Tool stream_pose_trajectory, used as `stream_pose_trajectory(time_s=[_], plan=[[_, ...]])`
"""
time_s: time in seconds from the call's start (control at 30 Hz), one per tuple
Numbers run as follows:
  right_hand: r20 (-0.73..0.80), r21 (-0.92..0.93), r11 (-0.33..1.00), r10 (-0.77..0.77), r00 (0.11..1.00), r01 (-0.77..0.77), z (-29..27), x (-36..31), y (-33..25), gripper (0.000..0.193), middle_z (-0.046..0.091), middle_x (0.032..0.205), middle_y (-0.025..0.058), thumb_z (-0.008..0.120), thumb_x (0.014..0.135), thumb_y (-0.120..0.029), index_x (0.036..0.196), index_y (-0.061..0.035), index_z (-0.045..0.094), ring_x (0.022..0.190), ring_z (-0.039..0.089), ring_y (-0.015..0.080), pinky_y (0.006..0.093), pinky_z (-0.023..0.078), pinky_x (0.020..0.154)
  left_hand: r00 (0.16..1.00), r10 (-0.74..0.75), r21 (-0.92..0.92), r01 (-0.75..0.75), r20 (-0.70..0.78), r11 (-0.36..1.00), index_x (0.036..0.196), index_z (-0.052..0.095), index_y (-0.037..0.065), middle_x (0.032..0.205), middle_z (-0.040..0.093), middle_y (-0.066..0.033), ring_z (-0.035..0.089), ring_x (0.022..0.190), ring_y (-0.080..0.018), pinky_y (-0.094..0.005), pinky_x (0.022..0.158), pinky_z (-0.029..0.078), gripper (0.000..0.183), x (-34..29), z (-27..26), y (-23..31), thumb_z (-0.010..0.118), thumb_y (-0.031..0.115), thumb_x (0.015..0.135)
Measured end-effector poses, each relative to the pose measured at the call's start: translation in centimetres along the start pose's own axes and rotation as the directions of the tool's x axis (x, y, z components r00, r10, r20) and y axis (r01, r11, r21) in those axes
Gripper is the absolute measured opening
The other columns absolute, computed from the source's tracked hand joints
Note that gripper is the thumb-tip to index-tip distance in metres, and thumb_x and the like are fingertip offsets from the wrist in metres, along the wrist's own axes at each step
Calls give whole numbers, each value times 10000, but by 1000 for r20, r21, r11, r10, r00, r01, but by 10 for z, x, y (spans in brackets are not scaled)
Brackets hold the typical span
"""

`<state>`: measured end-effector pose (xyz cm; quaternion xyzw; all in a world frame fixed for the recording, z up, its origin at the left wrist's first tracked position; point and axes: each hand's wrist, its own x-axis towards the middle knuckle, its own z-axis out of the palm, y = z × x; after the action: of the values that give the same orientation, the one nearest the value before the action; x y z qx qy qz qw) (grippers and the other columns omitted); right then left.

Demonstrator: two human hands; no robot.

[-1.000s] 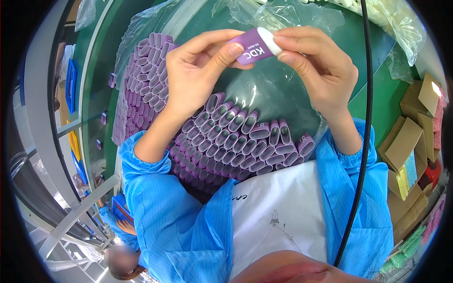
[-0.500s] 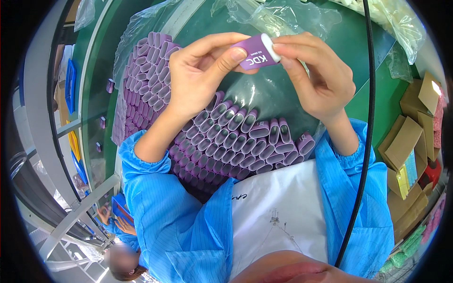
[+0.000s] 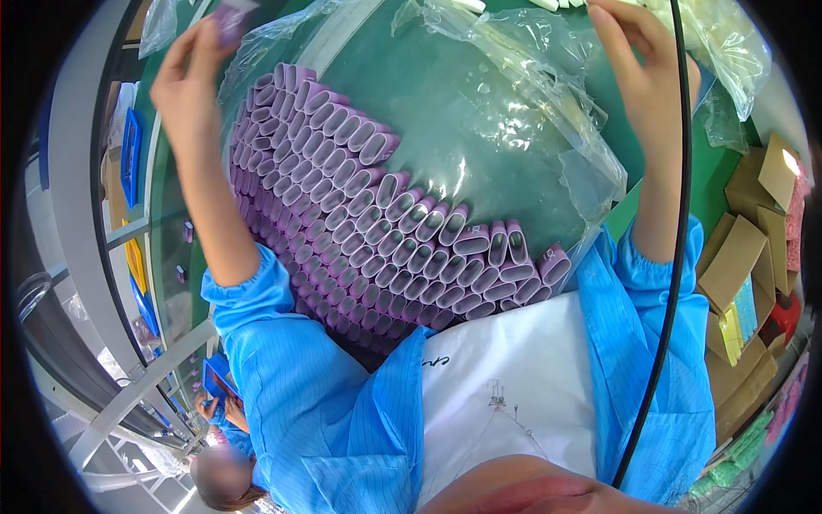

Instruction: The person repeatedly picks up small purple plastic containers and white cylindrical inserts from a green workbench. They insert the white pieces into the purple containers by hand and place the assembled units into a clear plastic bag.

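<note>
Left grip [image 3: 186, 77], purple shell [image 3: 234, 19] pinched at its fingertips

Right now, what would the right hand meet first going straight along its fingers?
Likely the white pieces at the picture's top edge, just ahead of the right hand; depth is unclear, and that line quickly leaves the frame.

Left hand [image 3: 190, 81] pinching, left forearm [image 3: 210, 201] leaning outward; right hand [image 3: 644, 68] reaching well apart, fingers [image 3: 611, 36] extending up-left.

Clear plastic sheeting [image 3: 538, 110] looks glossy and crinkled; the purple oval sleeves [image 3: 377, 231], smooth; the blue jacket [image 3: 300, 377], cloth; the boxes [image 3: 730, 257], matt cardboard.
</note>
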<state>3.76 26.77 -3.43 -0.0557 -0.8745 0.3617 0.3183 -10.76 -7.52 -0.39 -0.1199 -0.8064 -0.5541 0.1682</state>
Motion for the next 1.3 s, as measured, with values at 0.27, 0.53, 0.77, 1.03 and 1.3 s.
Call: stream_pose_trajectory(time_s=[0.27,0.53,0.77,1.03,1.3], plan=[[514,40,986,-158,843,160,41,46,25,140,658,681,144,706,765,-148,805,-15,687,592,634,247,330,495,576,737,-588,596,647,-332,475,1038,693,63,930,671,-80,594,690,-144,-248,613,464,339,39,-210,-213,746,289,790],[494,-62,928,-291,820,367,95,46,9,205,655,800,169,677,759,-223,798,-24,703,799,629,337,416,491,706,970,223,760,-214,93,613,949,703,82,997,660,-87,609,904,-233,-343,815,466,204,22,-86,-49,680,240,823],[386,41,908,-399,832,416,93,37,18,111,604,779,166,649,751,-108,722,-4,620,808,588,338,417,472,731,447,33,283,-620,894,732,806,651,37,1110,542,-84,462,1099,-289,-382,926,421,271,-87,45,61,797,201,647],[347,154,876,-481,805,457,110,34,14,108,591,778,165,629,759,-69,826,-3,575,796,579,348,420,468,714,432,-32,339,-658,902,672,788,662,12,1071,544,-82,485,1044,-269,-371,887,444,212,-90,43,48,773,116,640],[111,332,916,-276,955,226,66,34,-7,169,625,787,105,623,838,-53,995,7,609,683,593,149,250,464,615,368,34,226,-637,929,737,841,628,13,946,597,-88,533,960,-268,-361,846,461,207,-87,43,57,733,39,665]])
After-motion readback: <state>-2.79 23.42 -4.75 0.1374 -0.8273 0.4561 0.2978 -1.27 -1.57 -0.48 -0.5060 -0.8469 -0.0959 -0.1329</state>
